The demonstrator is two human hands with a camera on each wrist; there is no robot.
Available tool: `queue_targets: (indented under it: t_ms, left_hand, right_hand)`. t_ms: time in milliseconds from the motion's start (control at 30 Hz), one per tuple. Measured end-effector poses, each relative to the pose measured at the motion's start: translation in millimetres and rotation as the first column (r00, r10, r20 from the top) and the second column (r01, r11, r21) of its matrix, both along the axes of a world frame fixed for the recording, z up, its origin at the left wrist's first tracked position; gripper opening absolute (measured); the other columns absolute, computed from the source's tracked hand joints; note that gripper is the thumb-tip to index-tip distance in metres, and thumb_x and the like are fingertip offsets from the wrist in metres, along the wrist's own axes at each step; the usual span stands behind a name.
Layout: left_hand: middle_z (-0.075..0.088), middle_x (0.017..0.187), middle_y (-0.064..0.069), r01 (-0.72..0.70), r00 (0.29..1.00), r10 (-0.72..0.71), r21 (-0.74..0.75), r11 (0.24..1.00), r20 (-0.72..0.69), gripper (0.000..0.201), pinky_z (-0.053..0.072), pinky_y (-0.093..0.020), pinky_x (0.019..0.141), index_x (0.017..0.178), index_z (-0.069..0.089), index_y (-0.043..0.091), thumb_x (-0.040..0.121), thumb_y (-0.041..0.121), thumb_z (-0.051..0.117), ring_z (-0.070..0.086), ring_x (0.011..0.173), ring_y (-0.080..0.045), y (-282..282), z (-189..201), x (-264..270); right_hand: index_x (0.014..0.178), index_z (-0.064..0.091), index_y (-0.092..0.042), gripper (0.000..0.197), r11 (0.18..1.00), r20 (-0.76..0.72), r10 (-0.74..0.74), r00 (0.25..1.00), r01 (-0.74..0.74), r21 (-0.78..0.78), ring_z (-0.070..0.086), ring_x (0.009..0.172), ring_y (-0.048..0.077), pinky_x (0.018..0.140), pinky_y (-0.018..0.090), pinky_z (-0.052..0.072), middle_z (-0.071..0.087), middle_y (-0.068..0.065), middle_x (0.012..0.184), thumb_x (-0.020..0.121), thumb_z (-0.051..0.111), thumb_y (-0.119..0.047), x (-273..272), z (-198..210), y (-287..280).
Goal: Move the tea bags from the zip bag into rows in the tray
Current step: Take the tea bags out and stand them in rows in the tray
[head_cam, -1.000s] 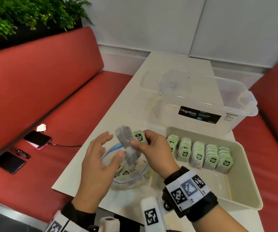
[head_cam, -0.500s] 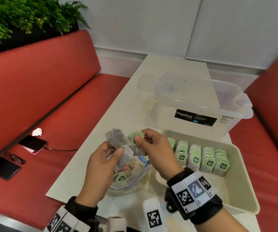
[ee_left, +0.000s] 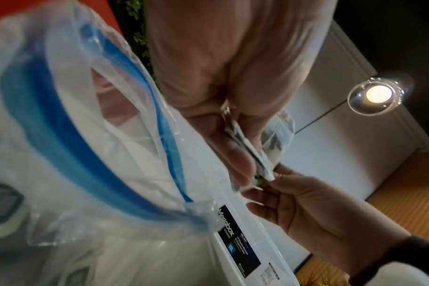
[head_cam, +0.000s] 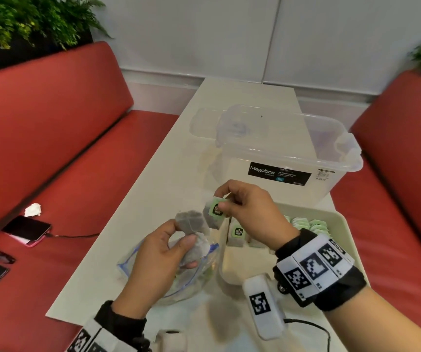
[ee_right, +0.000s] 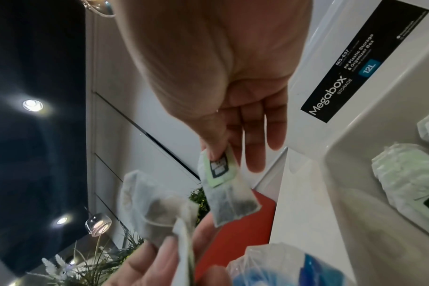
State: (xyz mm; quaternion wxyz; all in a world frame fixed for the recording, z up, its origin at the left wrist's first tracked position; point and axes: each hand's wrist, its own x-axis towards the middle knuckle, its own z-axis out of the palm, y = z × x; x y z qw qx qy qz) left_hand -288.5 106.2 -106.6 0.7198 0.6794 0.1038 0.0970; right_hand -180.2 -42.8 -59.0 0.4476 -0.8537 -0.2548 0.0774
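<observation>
1. State: the right hand (head_cam: 248, 212) pinches one tea bag (head_cam: 214, 214) by its green tag, thumb on the tag face, fingers behind; the pouch hangs below, above the gap between zip bag and tray.
2. The left hand (head_cam: 158, 252) grips a clump (head_cam: 191, 235) of further tea bags, fingers curled round them, directly over the open zip bag (head_cam: 138, 252) at the near left.
3. The tray (head_cam: 341, 224) lies to the right, touching or just beside the zip bag; rows of upright bags (head_cam: 305, 224) fill its far part, tags up.
4. Judged step: separate the single bag from the clump, then seat it in a row.
5. Whether a string links the two cannot be told — draw the hands apart slowly and watch for a snag.
6. Keep the pinch on the tag, not the pouch; the paper looks thin and may tear.
7. Carry right, lower the pouch first, and stand it against the nearest bag (head_cam: 237, 233) of the row, tag facing the same way.
8. Hold the clump over the zip bag — anything dropped then falls back inside
</observation>
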Motion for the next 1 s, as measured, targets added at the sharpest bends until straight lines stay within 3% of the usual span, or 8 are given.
queue_targets:
  t_ms: [167,233,333,467,600,733,867,1000]
  left_hand:
    - [0.069,0.099,-0.005,0.084,0.996,-0.084,0.027,0.996,-0.019,0.027,0.057,-0.032,0.058,0.096,0.067,0.021,0.088,-0.002,0.055,0.069,0.086,-0.021,-15.4,0.4,11.1]
    - [0.07,0.098,0.002,0.089,0.996,-0.089,0.03,0.996,-0.008,0.028,0.057,-0.033,0.06,0.095,0.068,0.025,0.087,0.0,0.058,0.068,0.09,-0.022,-15.4,-0.9,14.5]
    - [0.067,0.11,0.01,0.13,0.991,-0.134,0.139,0.982,0.023,0.035,0.056,-0.037,0.074,0.111,0.066,0.032,0.082,0.013,0.062,0.064,0.102,-0.015,-14.1,-0.4,17.6]
    - [0.072,0.095,0.007,0.161,0.987,-0.161,0.07,0.985,-0.002,0.034,0.057,-0.029,0.06,0.098,0.07,0.024,0.087,-0.005,0.055,0.068,0.084,-0.011,-18.5,4.8,21.1]
    - [0.071,0.096,0.005,0.088,0.996,-0.088,0.02,0.996,0.011,0.027,0.055,-0.027,0.057,0.095,0.068,0.018,0.089,-0.003,0.052,0.066,0.086,-0.009,-8.7,-0.6,18.2]
    - [0.071,0.095,0.002,0.035,0.999,-0.035,-0.012,0.999,0.001,0.026,0.052,-0.022,0.056,0.1,0.067,0.015,0.09,-0.003,0.05,0.064,0.085,-0.008,1.8,-7.7,11.4]
    - [0.073,0.091,0.006,-0.016,0.999,0.015,-0.034,0.999,-0.037,0.033,0.054,-0.023,0.055,0.095,0.068,0.024,0.089,-0.004,0.051,0.066,0.082,-0.007,3.4,-13.2,6.0]
    - [0.073,0.091,0.006,-0.042,0.998,0.04,-0.044,0.998,-0.048,0.035,0.054,-0.023,0.054,0.091,0.069,0.027,0.088,-0.004,0.052,0.066,0.084,-0.009,4.0,-15.1,2.5]
  right_hand:
    - [0.073,0.06,-0.03,0.019,0.999,0.032,0.02,0.999,-0.018,-0.045,0.056,0.068,0.01,0.071,0.028,0.047,0.063,-0.008,0.071,0.084,0.066,-0.016,0.7,2.8,-5.3]
    - [0.075,0.063,-0.028,0.014,0.999,0.036,0.017,0.999,-0.015,-0.046,0.058,0.066,0.013,0.07,0.029,0.048,0.065,-0.003,0.069,0.082,0.068,-0.017,2.1,4.8,-9.8]
    - [0.07,0.063,-0.031,0.018,0.998,-0.019,0.028,0.999,-0.029,-0.049,0.058,0.061,0.01,0.065,0.029,0.051,0.062,-0.012,0.058,0.079,0.073,-0.019,5.6,7.8,-16.1]
    - [0.067,0.063,-0.03,0.02,0.988,-0.03,0.069,0.997,-0.072,-0.14,0.056,0.059,0.005,0.064,0.026,0.048,0.063,-0.01,0.063,0.075,0.078,-0.019,13.2,13.4,-22.5]
    - [0.066,0.065,-0.029,0.018,0.956,0.006,0.083,0.997,-0.078,-0.282,0.055,0.058,0.0,0.062,0.017,0.044,0.062,-0.011,0.062,0.072,0.08,-0.022,26.5,20.7,-33.4]
    - [0.079,0.073,-0.018,0.011,0.861,0.007,0.123,0.992,-0.103,-0.499,0.058,0.063,0.007,0.063,0.02,0.045,0.064,-0.011,0.065,0.072,0.08,-0.025,45.2,13.0,-37.7]
    - [0.083,0.075,-0.019,0.012,0.718,-0.012,0.195,0.981,-0.151,-0.68,0.061,0.07,0.007,0.064,0.019,0.046,0.068,-0.011,0.073,0.073,0.077,-0.026,54.8,-8.7,-28.6]
    - [0.08,0.073,-0.022,0.005,0.598,-0.074,0.248,0.966,-0.213,-0.773,0.055,0.065,0.009,0.052,0.017,0.039,0.063,-0.009,0.069,0.075,0.074,-0.025,61.1,-29.2,-17.3]
